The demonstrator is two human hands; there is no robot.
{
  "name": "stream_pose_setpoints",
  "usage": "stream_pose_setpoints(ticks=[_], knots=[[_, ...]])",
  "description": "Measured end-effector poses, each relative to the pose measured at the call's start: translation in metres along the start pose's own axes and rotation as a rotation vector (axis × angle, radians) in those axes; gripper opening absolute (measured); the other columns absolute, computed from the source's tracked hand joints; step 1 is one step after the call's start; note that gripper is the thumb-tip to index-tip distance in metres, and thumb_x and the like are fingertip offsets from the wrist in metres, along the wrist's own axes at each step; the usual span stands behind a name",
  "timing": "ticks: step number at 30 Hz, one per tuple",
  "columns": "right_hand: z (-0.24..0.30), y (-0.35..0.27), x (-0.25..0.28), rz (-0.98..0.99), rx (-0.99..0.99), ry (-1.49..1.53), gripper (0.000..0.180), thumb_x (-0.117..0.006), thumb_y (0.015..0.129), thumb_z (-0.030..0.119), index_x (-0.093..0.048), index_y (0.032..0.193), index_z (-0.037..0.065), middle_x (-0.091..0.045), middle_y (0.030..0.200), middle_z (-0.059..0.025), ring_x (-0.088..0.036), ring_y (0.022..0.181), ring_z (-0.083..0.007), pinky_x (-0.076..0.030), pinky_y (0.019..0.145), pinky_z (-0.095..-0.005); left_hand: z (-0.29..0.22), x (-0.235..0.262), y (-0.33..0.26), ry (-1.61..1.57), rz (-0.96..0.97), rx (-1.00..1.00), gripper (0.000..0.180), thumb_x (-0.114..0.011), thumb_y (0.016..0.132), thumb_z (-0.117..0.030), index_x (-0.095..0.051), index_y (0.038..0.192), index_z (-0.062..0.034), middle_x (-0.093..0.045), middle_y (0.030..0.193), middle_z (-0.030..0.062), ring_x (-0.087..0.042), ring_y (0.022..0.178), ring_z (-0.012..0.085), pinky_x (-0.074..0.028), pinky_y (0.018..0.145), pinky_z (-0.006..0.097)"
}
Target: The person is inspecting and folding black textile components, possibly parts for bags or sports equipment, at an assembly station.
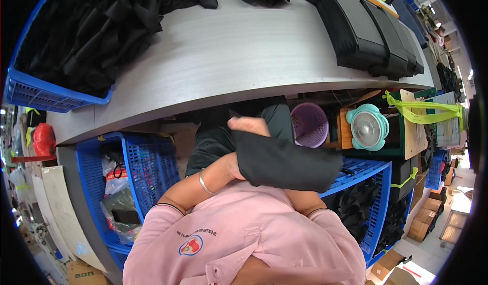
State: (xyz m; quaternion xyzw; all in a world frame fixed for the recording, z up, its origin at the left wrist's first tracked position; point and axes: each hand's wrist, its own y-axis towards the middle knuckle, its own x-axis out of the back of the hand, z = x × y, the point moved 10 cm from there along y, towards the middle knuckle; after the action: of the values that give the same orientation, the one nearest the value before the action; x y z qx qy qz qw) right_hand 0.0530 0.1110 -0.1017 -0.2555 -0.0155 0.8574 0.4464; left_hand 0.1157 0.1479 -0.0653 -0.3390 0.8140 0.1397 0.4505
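A piece of black fabric hangs in front of my body, above my lap, its free end reaching right. My left hand, below a silver bangle, is closed at the fabric's left edge; its fingertips are hidden behind the cloth. Above the upper left corner of the fabric, the blurred fingers of my right hand stretch leftward. The cloth covers the rest of that hand and most of the right forearm; whether it is wrapped around them or only lies over them, I cannot tell.
Ahead is a grey table with a blue crate of black fabric and stacked black padded pieces. Blue crates flank me. Rightward are a purple basket and a turquoise fan.
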Motion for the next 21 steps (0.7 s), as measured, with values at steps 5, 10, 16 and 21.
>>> stream_pose_setpoints(ticks=[5, 10, 16, 21], knots=[[-0.158, -0.001, -0.068, 0.388, -0.701, 0.470, 0.031, -0.064, 0.099, 0.034, -0.072, 0.101, 0.004, -0.072, 0.092, -0.0107, -0.068, 0.089, -0.0184, -0.054, 0.080, -0.0354, -0.025, -0.015, 0.017, 0.031, -0.144, -0.325, 0.046, -0.050, 0.106, -0.022, -0.038, 0.149, -0.0088, -0.045, 0.147, 0.0087, -0.052, 0.128, 0.0234, -0.044, 0.109, 0.037], [-0.083, -0.026, 0.018, -0.184, -0.035, 0.499, 0.041, -0.056, 0.104, 0.036, -0.067, 0.126, 0.003, -0.070, 0.118, -0.0075, -0.062, 0.112, -0.0183, -0.047, 0.100, -0.0325, -0.108, -0.008, 0.005, 0.028, -0.257, -0.764, 0.056, -0.048, 0.107, -0.020, -0.026, 0.158, -0.0121, -0.031, 0.159, 0.0081, -0.043, 0.138, 0.0238, -0.038, 0.115, 0.038], [0.065, -0.095, 0.051, -0.740, 0.255, -0.336, 0.020, -0.056, 0.100, 0.004, -0.060, 0.119, -0.001, -0.060, 0.118, -0.0056, -0.058, 0.103, -0.0130, -0.048, 0.089, -0.0284, -0.134, 0.005, -0.059, 0.201, -0.502, -0.815, 0.053, -0.045, 0.106, -0.013, -0.028, 0.156, -0.0067, -0.029, 0.161, 0.0117, -0.045, 0.135, 0.0235, -0.037, 0.114, 0.037], [0.147, -0.138, -0.034, -0.673, 0.925, -0.959, 0.053, -0.080, 0.081, 0.012, -0.053, 0.125, -0.004, -0.057, 0.125, -0.0212, -0.056, 0.117, -0.0348, -0.046, 0.098, -0.0420, -0.136, -0.023, -0.074, 0.742, -0.649, -0.872, 0.054, -0.050, 0.104, -0.013, -0.030, 0.153, -0.0014, -0.032, 0.158, 0.0144, -0.040, 0.140, 0.0239, -0.035, 0.117, 0.035]])
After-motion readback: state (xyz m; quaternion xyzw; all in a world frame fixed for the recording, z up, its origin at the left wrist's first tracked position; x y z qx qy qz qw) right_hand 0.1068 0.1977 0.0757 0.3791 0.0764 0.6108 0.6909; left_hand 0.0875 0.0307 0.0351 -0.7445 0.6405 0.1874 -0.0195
